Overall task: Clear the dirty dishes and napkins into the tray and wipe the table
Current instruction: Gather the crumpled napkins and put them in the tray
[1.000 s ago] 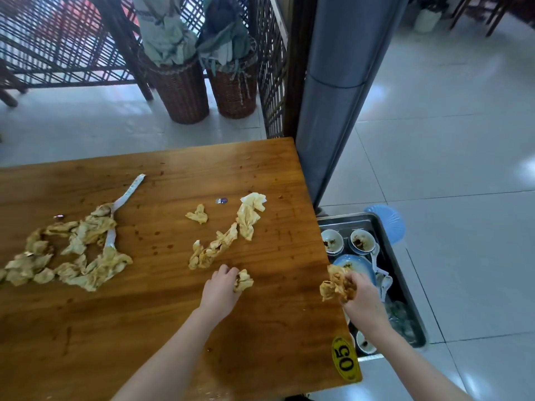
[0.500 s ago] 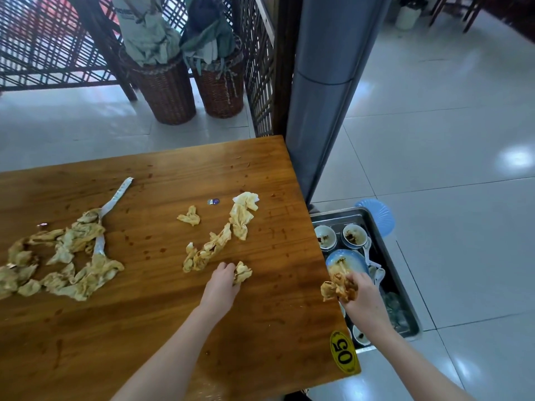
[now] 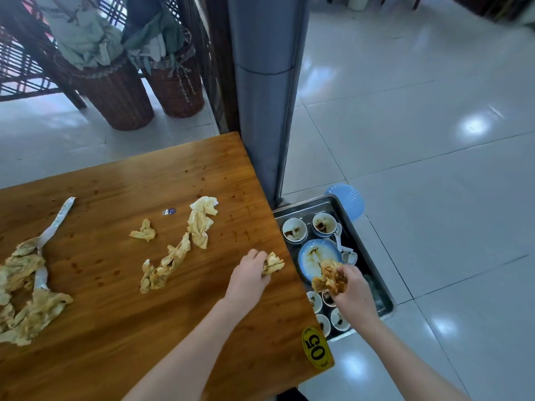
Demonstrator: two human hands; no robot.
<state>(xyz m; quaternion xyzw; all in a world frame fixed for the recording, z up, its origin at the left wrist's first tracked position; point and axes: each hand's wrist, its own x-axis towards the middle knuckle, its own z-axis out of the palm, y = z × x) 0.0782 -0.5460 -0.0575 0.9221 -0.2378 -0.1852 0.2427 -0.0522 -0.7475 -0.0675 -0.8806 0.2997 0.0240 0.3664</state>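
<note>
Gripping a crumpled napkin (image 3: 273,263) in the curled fingers of the left hand (image 3: 249,273), pressing it to the wooden table (image 3: 144,328) close to the right edge. Clutching a stained wad of napkins (image 3: 328,277) in the right hand (image 3: 351,287), closing the fingers round it and holding it over the metal tray (image 3: 304,205), just above the blue plate (image 3: 314,256).

Looking down on a glossy amber tabletop spotted with brown drips and crumbs. Seeing more used napkins lying there: a twisted string (image 3: 170,259) at the middle, a small scrap (image 3: 144,231) just beside it, and a big heap (image 3: 26,287) at the left edge, with a white paper strip (image 3: 58,219) running out of it toward the far side. Noting a small foil bit (image 3: 169,211) near the string's far end and a yellow "05" sticker (image 3: 317,347) at the near right corner.

Finding the tray sitting low beside the table's right edge, carrying soiled small bowls (image 3: 294,229), the plate and white spoons (image 3: 338,235), with a blue ribbed round thing (image 3: 350,201) showing past its far corner.

Taking in pale glossy floor tiles (image 3: 434,140) catching bright glare, a grey padded pillar (image 3: 266,82) standing at the table's far right corner, a dark lattice screen (image 3: 17,68) behind, and two wicker baskets (image 3: 113,91) stuffed with greenish cloths.
</note>
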